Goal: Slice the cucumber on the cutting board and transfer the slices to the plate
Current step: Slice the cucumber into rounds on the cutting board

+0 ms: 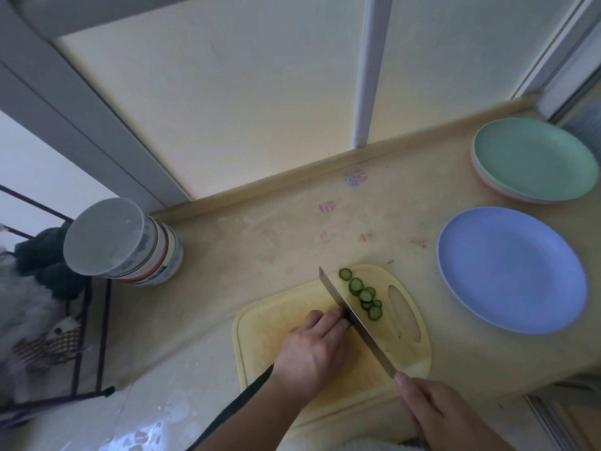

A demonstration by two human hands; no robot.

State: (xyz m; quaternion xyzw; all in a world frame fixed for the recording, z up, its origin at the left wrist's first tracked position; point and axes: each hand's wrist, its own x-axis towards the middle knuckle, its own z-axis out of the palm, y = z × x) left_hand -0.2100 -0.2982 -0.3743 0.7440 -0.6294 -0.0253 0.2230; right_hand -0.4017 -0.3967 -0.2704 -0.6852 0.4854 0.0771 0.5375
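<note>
This is a home kitchen. A worn, cream-coloured bench [292,229] with a raised back edge runs beneath a frosted window [227,92] with pale frames, and its surface carries scuffs and small coloured smudges. On it lie a yellow plastic cutting board [266,323] bearing cucumber slices [362,292] and a kitchen knife [354,323], a blue plate [510,268], and a green plate [533,157] stacked on a pink one. A stack of patterned ceramic bowls [130,245] stands upside down at the bench's left end, beside a dark metal rack [91,336] draped with cloths.
</note>
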